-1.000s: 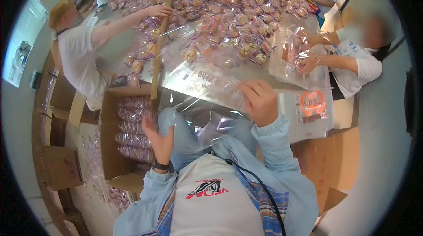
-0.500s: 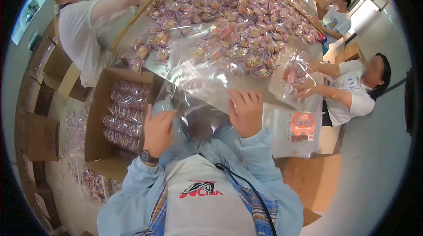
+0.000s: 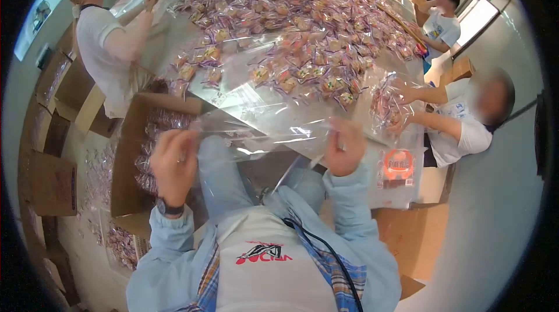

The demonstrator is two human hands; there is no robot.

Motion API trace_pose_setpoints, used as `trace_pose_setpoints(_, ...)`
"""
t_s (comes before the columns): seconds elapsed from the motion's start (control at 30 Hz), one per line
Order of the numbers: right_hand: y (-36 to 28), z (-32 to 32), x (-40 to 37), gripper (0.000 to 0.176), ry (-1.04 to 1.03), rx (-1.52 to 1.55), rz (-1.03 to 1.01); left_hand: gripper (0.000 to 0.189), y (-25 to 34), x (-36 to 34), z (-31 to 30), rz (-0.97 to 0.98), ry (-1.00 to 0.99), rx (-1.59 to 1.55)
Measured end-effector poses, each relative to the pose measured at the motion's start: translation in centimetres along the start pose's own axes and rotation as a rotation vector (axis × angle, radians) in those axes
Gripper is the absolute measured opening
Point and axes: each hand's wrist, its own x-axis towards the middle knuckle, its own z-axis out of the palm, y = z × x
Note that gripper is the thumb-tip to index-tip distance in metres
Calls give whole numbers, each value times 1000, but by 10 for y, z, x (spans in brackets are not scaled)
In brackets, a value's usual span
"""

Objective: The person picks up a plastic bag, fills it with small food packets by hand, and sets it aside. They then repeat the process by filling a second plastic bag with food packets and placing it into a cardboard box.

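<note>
A clear plastic bag is stretched between my hands above my lap. My left hand, with a dark watch on its wrist, pinches one side of the bag in front of the open carton. Its other side is gripped by my right hand, fingers closed, near the table's front edge. Beyond the bag, a large heap of small wrapped snack packets covers much of the metal table. No packets can be made out inside the bag.
At my left stands a cardboard carton holding filled packs. On the right lies a stack of printed clear bags, above another carton. One co-worker handles a bag of packets there; others stand at the table's far left and far right.
My hands have moved apart, and the bag is now pulled taut and lower between them. My fingers have closed on its sides. The co-worker at the left has drawn an arm back from the heap.
</note>
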Motion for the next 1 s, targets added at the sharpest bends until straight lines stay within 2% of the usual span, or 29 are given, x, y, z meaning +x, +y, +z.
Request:
trace_pose_setpoints(0.07, -13, -24, 34, 29, 211, 11, -167, 30, 22, 5, -18, 40, 351, 21)
trace_pose_setpoints(0.17, -18, -29, 46, 32, 385, 173, -140, 29, 26, -7, -19, 251, 357, -145)
trace_pose_setpoints(0.2, -15, -27, 41, 33, 282, 253, 45, 33, 23, -9, -18, 288, 203, -155)
trace_pose_setpoints(0.27, -6, -20, 19, 36, 83, 400, 414, 34, 18, -21, -1, 91, -48, -153)
trace_pose_setpoints(0.3, -3, -12, 11, 41, 21, 796, 745, 33, 16, -27, 8, 26, -104, -166)
trace_pose_setpoints(0.37, 3, -1, -13, 43, -396, 764, 984, 32, 12, -43, 24, -116, -227, -190)
trace_pose_setpoints(0.43, 12, 40, -58, 44, -408, 702, 991, 31, 5, -61, 41, -120, -280, -153)
trace_pose_setpoints(0.53, 26, 76, -94, 37, -494, 987, 1087, 27, 7, -70, 52, -155, -314, -146)
trace_pose_setpoints(0.57, 34, 84, -103, 27, -475, 1192, 1199, 27, 6, -71, 56, -158, -322, -144)
trace_pose_setpoints(0.63, 44, 91, -118, 23, -387, 998, 1012, 22, 7, -68, 57, -165, -325, -146)
trace_pose_setpoints(0.7, 64, 99, -128, 17, -330, 845, 968, 20, 5, -64, 58, -191, -298, -113)
trace_pose_setpoints(0.83, 113, 77, -121, 18, -340, 489, 966, 16, 2, -63, 64, -238, -282, -68)
trace_pose_setpoints(0.9, 121, 61, -105, 22, -295, 383, 939, 16, 2, -60, 66, -225, -259, -73)
trace_pose_setpoints(1.0, 114, 47, -75, 12, -187, 156, 835, 15, 10, -52, 67, -225, -259, -52)
